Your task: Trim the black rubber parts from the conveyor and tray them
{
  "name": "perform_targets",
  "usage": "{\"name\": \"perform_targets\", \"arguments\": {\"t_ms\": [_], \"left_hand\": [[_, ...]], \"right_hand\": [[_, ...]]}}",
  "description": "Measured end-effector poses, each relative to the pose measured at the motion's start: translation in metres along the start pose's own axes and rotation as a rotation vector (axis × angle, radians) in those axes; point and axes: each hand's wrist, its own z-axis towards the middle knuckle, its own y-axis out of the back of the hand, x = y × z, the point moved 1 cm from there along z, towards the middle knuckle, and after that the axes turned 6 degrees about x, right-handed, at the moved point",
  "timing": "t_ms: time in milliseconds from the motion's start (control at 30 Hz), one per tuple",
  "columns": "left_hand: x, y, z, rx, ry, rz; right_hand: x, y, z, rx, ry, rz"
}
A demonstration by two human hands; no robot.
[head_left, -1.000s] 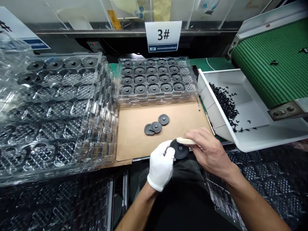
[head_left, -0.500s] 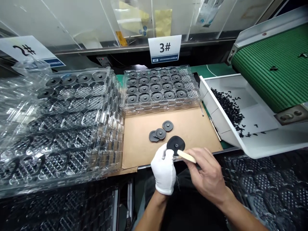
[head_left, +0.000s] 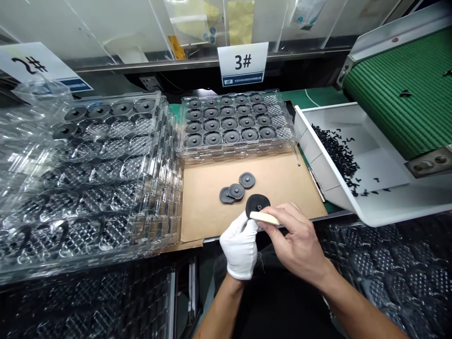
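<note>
Gloved left hand (head_left: 240,249) grips a black rubber disc (head_left: 257,204) above the cardboard sheet's (head_left: 282,183) near edge — bare right hand (head_left: 296,242) pinches a cream stick (head_left: 264,217) against it; three loose discs (head_left: 236,188) lie just beyond.

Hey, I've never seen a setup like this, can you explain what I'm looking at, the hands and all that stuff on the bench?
This is one view, from a camera worn on a person's head, looking down at their own hands. The left hand, in a white glove, holds a black disc. The bare right hand holds a pale tool against it. Beyond, three loose discs lie on a cardboard sheet. Behind that sits a clear tray with discs in its pockets; a stack of clear trays stands at the left. At the right, a white bin holds small black bits beside a green conveyor belt.
</note>
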Motion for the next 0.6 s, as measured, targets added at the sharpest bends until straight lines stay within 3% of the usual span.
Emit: {"name": "perform_targets", "arguments": {"t_ms": [100, 267, 433, 600], "left_hand": [[-0.003, 0.000, 0.001, -0.053, 0.033, -0.016], [-0.010, -0.006, 0.003, -0.079, 0.060, 0.019], [-0.009, -0.006, 0.005, -0.094, 0.004, 0.021], [-0.007, -0.006, 0.003, -0.090, 0.016, 0.053]], "right_hand": [[-0.005, 0.014, -0.002, 0.036, -0.011, -0.069], [-0.015, 0.029, 0.002, -0.238, -0.041, -0.268], [-0.003, 0.011, -0.006, -0.061, 0.058, -0.131], [-0.003, 0.004, -0.011, -0.081, 0.088, -0.196]]}}
